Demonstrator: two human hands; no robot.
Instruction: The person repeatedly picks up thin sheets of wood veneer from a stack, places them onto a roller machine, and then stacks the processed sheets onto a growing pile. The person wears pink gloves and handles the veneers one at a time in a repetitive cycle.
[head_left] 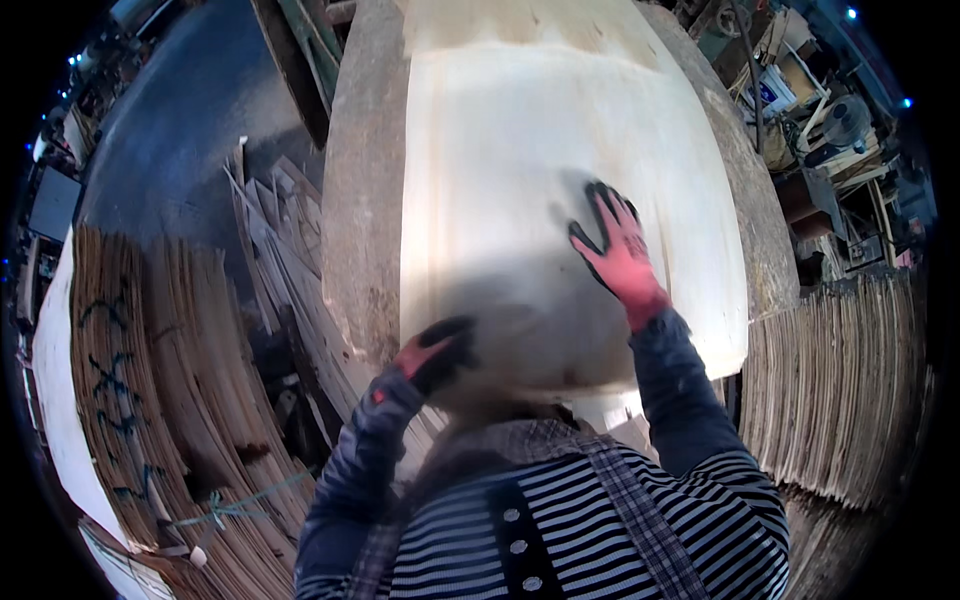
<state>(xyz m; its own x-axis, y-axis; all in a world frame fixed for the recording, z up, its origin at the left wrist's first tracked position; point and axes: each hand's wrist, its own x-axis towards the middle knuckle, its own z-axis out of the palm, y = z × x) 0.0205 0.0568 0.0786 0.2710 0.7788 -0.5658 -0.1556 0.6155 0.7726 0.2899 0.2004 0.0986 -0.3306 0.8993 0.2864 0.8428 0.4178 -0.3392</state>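
Observation:
A large pale wood veneer sheet (520,130) lies in front of me on a wider, worn brownish board (362,190). My right hand (620,255), in a pink glove with black fingertips, rests on the right half of the sheet. Its fingers are spread and hold nothing. Close to the sheet's near left corner is my left hand (438,352), in the same kind of glove. Motion smears its dark fingers, so whether they grip the edge cannot be made out.
Tall stacks of veneer sheets stand at the left (120,370) and the right (835,390). Loose veneer strips (285,240) are heaped beside the board's left edge. A fan (845,122) and assorted clutter are at the far right. Grey floor (190,120) stretches away at the far left.

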